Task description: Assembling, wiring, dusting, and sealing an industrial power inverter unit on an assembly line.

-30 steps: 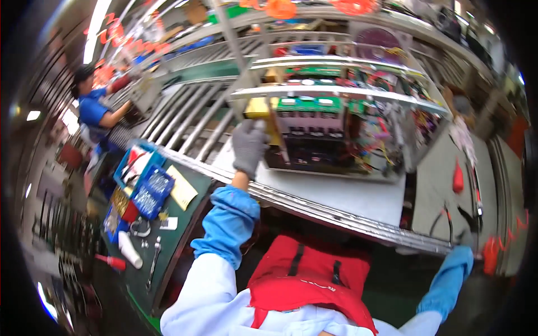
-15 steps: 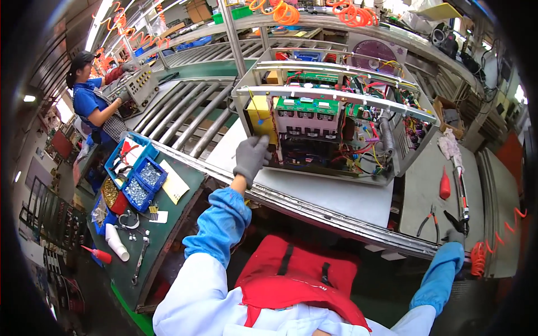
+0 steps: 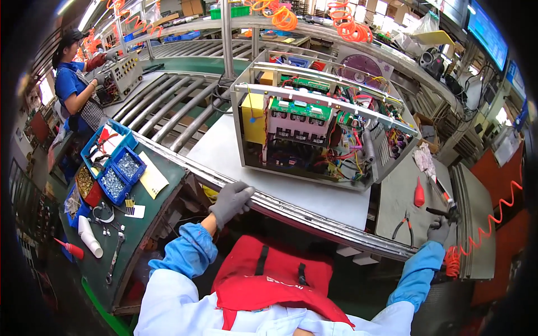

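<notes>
My left hand [image 3: 231, 203], in a grey glove, is at the metal rail [image 3: 280, 210] along the bench front, its fingers curled over the edge. Beyond it, an open equipment chassis [image 3: 330, 180] with green circuit boards [image 3: 302, 109] and coloured wires stands on a white board [image 3: 221, 145]. Out to the right, my gloved right hand [image 3: 439, 231] is closed around the black handle of an air tool [image 3: 450, 211]; part of the grip is hidden. Orange-handled pliers [image 3: 403, 227] and a red squeeze bottle [image 3: 419, 193] lie beside it.
On the left, a green side table [image 3: 143, 210] bears blue bins [image 3: 115, 185] of screws, a white roll [image 3: 89, 238] and a wrench [image 3: 116, 257]. Rollers [image 3: 174, 112] lead to a co-worker [image 3: 75, 84] with another unit. An orange coiled hose [image 3: 453, 260] hangs at right.
My left hand has come down from the chassis front to the rail. My right hand has moved up onto the air tool, which has turned slightly. The whole view has shifted.
</notes>
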